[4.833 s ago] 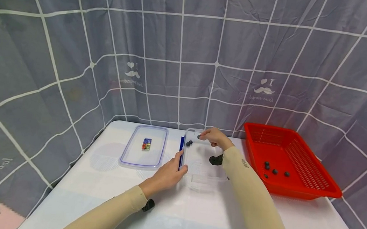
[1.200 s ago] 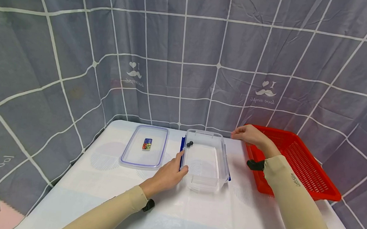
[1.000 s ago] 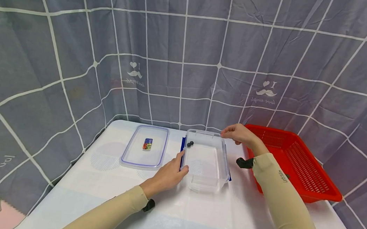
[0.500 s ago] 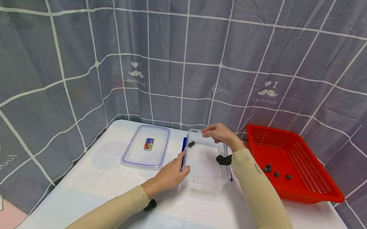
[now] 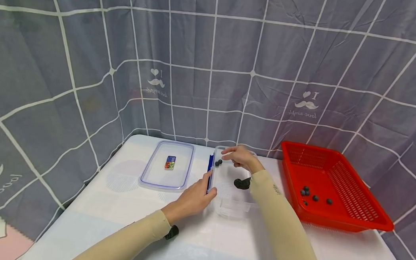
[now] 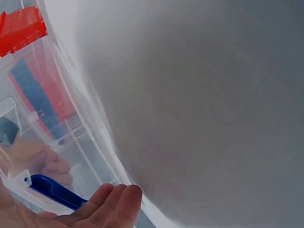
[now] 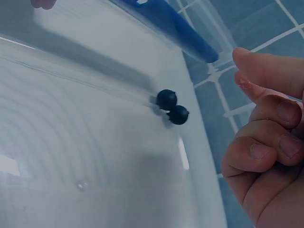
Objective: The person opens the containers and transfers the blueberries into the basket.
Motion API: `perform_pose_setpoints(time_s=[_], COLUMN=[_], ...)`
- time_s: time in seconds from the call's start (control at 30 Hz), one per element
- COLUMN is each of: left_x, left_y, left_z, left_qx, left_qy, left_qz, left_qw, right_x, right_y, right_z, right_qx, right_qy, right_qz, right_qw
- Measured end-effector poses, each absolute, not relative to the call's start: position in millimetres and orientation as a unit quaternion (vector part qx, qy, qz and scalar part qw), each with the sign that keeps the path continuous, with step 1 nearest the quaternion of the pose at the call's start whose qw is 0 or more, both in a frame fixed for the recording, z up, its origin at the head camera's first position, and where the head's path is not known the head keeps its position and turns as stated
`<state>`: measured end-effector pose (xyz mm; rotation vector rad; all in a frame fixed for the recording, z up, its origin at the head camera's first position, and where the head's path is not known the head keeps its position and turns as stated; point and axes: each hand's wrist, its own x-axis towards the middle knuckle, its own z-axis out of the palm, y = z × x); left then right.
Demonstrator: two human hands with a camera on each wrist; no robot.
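Observation:
A clear plastic box (image 5: 230,207) with blue side latches stands mid-table. Two dark blueberries (image 7: 171,107) lie together inside it at the far left corner. My right hand (image 5: 241,156) hovers over the box's far end, close by the blueberries. Its index finger and thumb (image 7: 266,73) stand apart with nothing between them, while the other fingers are bent. My left hand (image 5: 191,196) rests along the box's left side, fingers mostly straight beside the blue latch (image 6: 54,191). Seen from the left wrist, the right hand shows blurred through the clear wall.
To the right, a red plastic basket (image 5: 349,222) holds several blueberries (image 5: 315,198). Left of the box lies a clear lid (image 5: 181,180) with a purple-blue seal and a small label (image 5: 170,162). A grey gridded curtain (image 5: 184,45) hangs around the white-covered table (image 5: 208,245).
My right hand has travelled left from the basket to over the box's far left corner. The blueberry pinched in the earliest frame is gone from it. My left hand has stayed at the box.

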<state>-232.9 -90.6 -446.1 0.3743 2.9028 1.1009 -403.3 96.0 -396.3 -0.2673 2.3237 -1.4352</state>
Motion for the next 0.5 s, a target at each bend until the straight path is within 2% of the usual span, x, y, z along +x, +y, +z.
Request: perform_pose_setpoints(time_s=[0.5], left_x=[-234], left_y=[-89], left_z=[-447], left_qx=[0.125], left_qy=[0.927], left_qz=[0.354], left_qw=[-0.005], right_x=[-409], right_y=[82], right_z=[-434], right_qx=[-0.038], right_qy=[0.831], right_qz=[-0.519], right_qw=[0.196])
